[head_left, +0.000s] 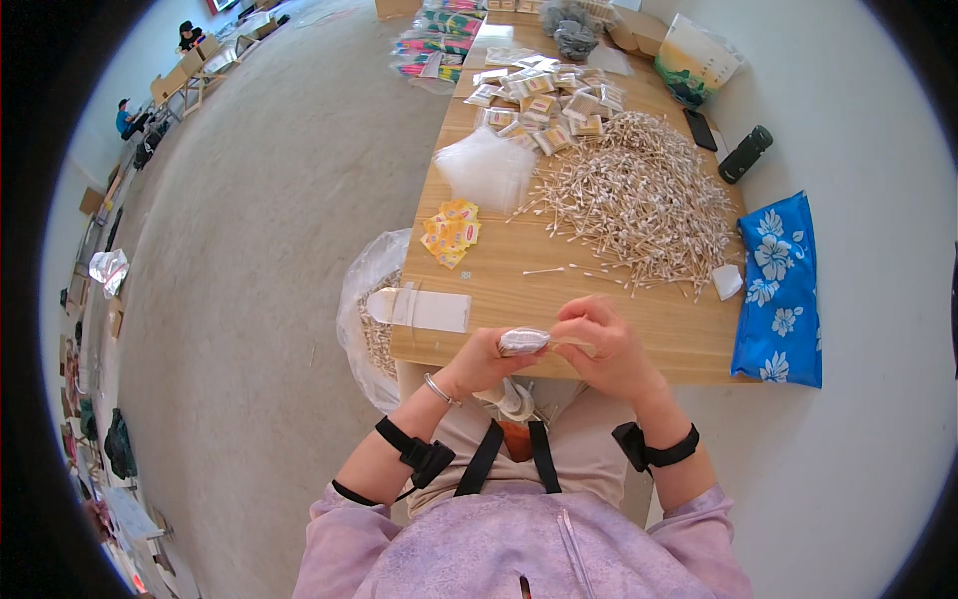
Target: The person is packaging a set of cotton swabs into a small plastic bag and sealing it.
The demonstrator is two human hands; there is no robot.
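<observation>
Just over the table's near edge, my left hand [479, 359] is closed around a small bundle of cotton swabs [523, 341], whose white tips face up. It seems to be in a clear plastic bag. My right hand [611, 354] pinches at the bundle's right side, where a thin see-through edge shows between thumb and fingers. Beyond my hands spreads a big heap of loose cotton swabs [639, 200], with one single swab [544, 271] lying apart. Left of the heap are a stack of clear plastic bags [487, 168] and some yellow printed cards [451, 235].
A white card holder [439, 310] lies at the table's left edge, above a clear sack of swabs [377, 339]. Filled packets [539, 105] pile up farther back. On the right are a blue floral pouch [778, 290], a dark bottle [745, 154] and a phone [701, 130].
</observation>
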